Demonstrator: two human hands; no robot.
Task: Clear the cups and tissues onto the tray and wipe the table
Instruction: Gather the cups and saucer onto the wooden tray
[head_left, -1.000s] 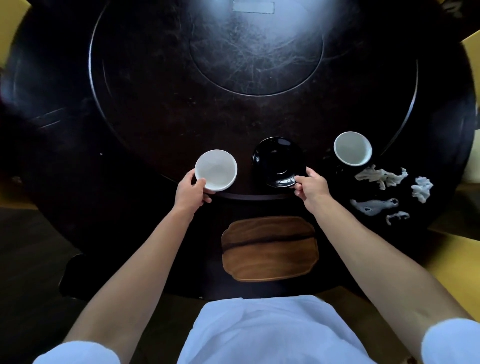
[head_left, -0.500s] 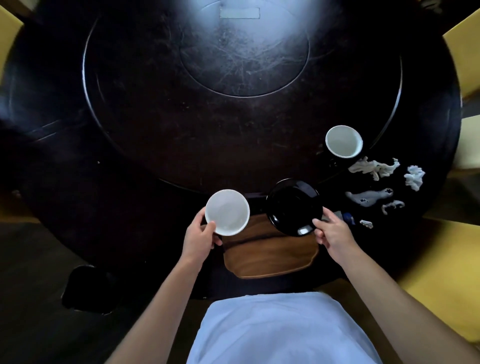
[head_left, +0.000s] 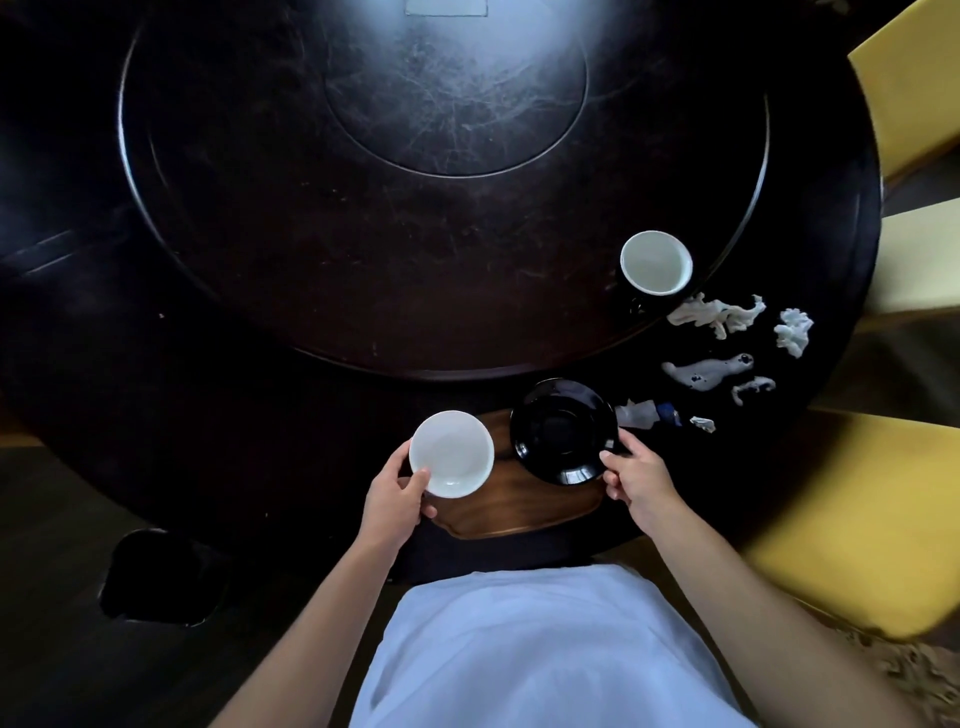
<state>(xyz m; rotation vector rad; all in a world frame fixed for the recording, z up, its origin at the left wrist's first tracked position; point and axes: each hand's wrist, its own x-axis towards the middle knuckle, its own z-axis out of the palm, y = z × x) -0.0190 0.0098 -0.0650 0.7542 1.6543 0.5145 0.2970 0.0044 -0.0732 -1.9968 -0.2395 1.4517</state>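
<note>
My left hand (head_left: 395, 501) grips a small white bowl (head_left: 451, 453) by its near rim, over the left end of the wooden tray (head_left: 519, 512). A black saucer (head_left: 563, 431) is held by its near right edge in my right hand (head_left: 636, 478), above the tray's right end. I cannot tell whether either dish touches the tray. A white cup (head_left: 655, 262) on a dark saucer stands at the right on the inner turntable's rim. Several crumpled tissues (head_left: 717, 314) lie on the dark round table (head_left: 260, 405) to the right of the cup and tray.
Yellow chairs (head_left: 857, 525) stand at the table's right side. A dark stool (head_left: 161, 574) sits on the floor at the lower left. A small wrapper (head_left: 647, 414) lies just right of the black saucer. My white apron fills the bottom centre.
Both hands have drawn the white bowl and the black saucer from the turntable's edge back toward me, over the tray. The cup and tissues have stayed where they were.
</note>
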